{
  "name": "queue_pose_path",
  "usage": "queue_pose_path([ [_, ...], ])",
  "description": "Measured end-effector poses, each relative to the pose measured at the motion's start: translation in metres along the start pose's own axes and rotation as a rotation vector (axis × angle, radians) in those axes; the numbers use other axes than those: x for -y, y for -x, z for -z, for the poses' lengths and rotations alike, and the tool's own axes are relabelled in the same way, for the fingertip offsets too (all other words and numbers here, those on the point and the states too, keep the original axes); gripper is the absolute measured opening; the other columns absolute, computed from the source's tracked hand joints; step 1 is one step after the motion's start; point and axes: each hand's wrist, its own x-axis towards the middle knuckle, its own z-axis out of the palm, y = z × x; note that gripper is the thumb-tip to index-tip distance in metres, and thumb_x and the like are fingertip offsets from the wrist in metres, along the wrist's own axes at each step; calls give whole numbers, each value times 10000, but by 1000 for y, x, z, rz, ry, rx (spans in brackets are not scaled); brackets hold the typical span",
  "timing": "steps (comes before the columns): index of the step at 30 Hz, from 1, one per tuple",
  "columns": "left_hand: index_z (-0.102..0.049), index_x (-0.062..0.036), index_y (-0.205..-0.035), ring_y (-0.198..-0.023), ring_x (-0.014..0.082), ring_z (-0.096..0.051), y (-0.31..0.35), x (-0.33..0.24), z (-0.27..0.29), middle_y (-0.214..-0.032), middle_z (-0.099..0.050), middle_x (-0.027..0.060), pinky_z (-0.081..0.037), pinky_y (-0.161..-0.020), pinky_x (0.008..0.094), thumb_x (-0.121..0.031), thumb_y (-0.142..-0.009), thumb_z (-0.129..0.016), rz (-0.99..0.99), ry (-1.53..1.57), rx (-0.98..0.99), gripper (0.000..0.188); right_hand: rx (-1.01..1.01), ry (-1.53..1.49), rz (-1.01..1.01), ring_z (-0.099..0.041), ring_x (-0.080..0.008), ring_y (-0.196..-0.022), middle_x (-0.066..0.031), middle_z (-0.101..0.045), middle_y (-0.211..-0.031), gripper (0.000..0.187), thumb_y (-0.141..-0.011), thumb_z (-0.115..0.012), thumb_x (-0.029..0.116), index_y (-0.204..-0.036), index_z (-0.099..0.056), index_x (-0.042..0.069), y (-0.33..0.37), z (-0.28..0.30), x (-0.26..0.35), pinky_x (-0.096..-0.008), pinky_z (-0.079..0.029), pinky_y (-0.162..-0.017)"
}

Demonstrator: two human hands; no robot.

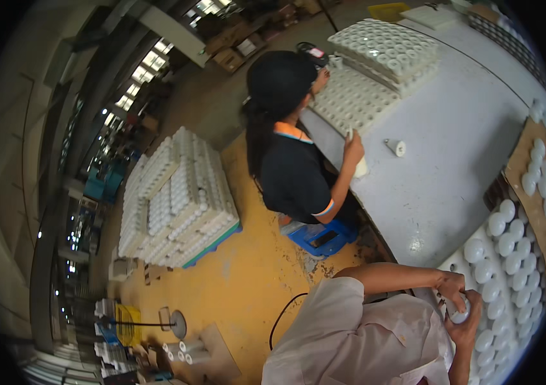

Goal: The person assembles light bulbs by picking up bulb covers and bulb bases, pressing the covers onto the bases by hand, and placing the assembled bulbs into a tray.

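At the lower right, my left hand (450, 286) and my right hand (465, 326) come together around a white light bulb (459, 314). My left fingers press on it from the far side, while my right hand grips it from the near side. Its rounded white top shows; the fingers hide the rest. Both hands are beside a white tray (453, 264) filled with rows of bulbs, their white domes (495, 309) facing up.
A co-worker (292, 141) in a dark cap and shirt sits on a blue stool (324, 239), handling pieces beside a tray of bulb bases (356, 96). One loose cone-shaped piece (396, 147) lies on the grey table (439, 173). Stacked bulb trays (180, 199) stand on the floor.
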Motion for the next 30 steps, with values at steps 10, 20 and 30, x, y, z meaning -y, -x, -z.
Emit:
queue_pose_path([
  [10, -679, 111, -838, -520, 182, -647, 67, 0, 0, -721, -671, 158, -532, -411, 264, -290, -633, -754, -36, 53, -318, 457, 96, -198, 381, -516, -393, -936, -201, -479, -1044, 695, -483, -706, 7, -1140, -480, 9, -43, -25, 14, -468, -433, -806],
  [20, -653, 14, -755, -533, 105, -584, 38, -1, 1, -623, -625, 68, -481, -487, 275, -312, -642, -685, -46, -69, -174, 346, -106, -230, 439, -507, -246, -748, -96, -560, -915, 420, -523, -724, 89, -916, -583, 49, -38, -17, -4, -341, -411, -643],
  [30, -579, 55, -1163, -874, 185, -662, -25, 32, -6, -998, -672, 161, -529, -761, 295, -361, -812, -725, -91, 32, 127, 564, -337, 38, -196, -508, -347, -1075, -180, -482, -1169, 644, -617, -796, 124, -1154, -445, 70, 56, 1, -5, -409, -484, -841],
])
